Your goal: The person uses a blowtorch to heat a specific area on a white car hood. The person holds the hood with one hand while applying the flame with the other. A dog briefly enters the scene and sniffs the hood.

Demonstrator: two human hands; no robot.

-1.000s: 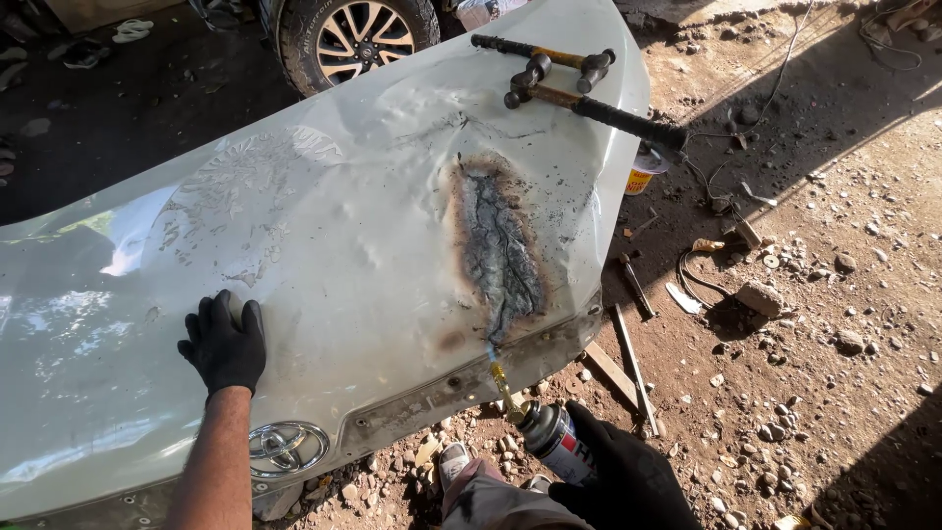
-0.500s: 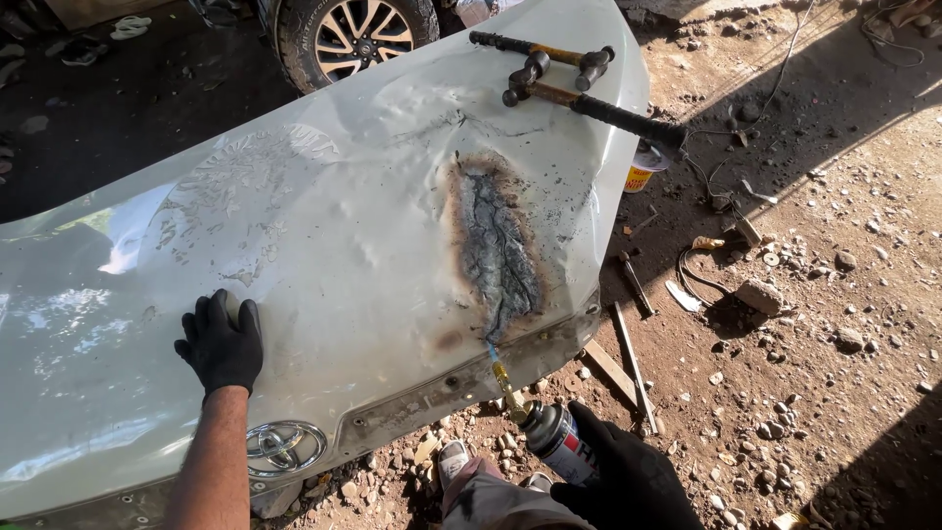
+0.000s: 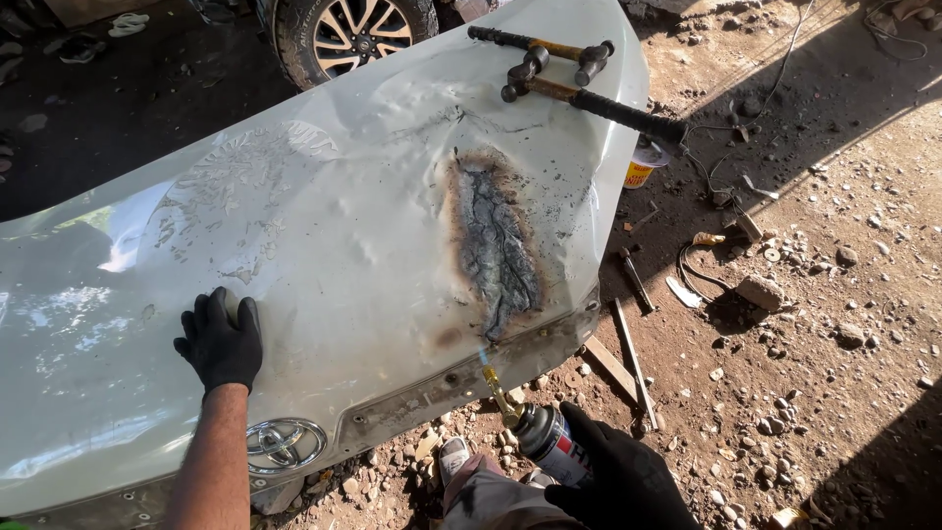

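1. The left hand (image 3: pixel 222 339), in a black glove, lies flat with the fingers spread on the pale, glossy, dented car hood (image 3: pixel 324 226); it presses on the panel and closes on nothing; the bare forearm comes up from the lower edge of the view.
2. The right hand (image 3: pixel 620 473), also in a black glove, is wrapped tightly around a dark gas canister with a red and white label (image 3: pixel 549 444); the canister is low in the view, just below the front edge of the hood and just beside the knee.
3. A brass torch nozzle (image 3: pixel 498 391) rises from the canister toward the panel; a small blue flame (image 3: pixel 484 348) at its tip touches the lower end of the burnt patch.
4. The long burnt patch of grey blistered paint with a brown and black border (image 3: pixel 496 245) is on the right part of the hood, well apart from the left hand.
5. 2 hammers with dark grips (image 3: pixel 569 74) lie crossed on the upper right of the hood.
6. A round chrome emblem (image 3: pixel 285 444) sits at the lower edge of the hood, just beside the left forearm.
7. A car wheel with an alloy rim (image 3: pixel 353 34) stands behind the hood; a yellow tin (image 3: pixel 640 169) stands on the stony brown ground (image 3: pixel 834 373) at right; wooden strips (image 3: pixel 623 363) and cables lie near it.
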